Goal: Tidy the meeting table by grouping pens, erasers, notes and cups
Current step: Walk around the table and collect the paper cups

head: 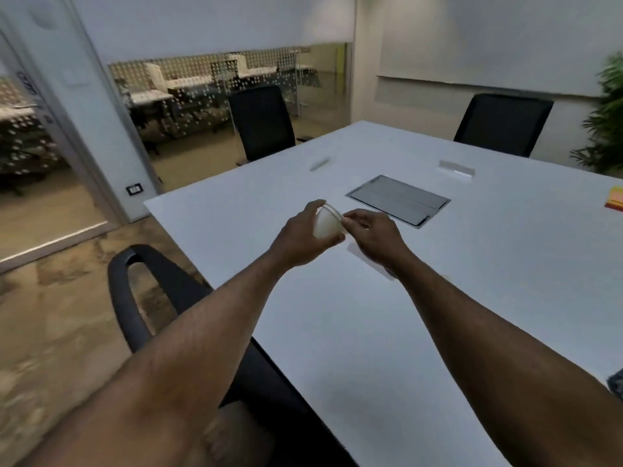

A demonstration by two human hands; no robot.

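Note:
Above the white meeting table (387,315), my left hand (298,239) grips a white paper cup (326,224), tilted with its mouth pointing away to the right. My right hand (372,235) pinches the cup's rim with thumb and fingertips. Far off on the table lies a grey pen (319,164), blurred. A pale eraser-like block (456,169) sits at the far right of the table. A stack of yellow and pink sticky notes (615,197) shows at the right edge of the view.
A grey cable hatch (397,199) is set into the table just beyond my hands. Black chairs stand at the far side (261,121), at the far right (502,123) and beside my left arm (141,298). A plant (606,112) stands at the right.

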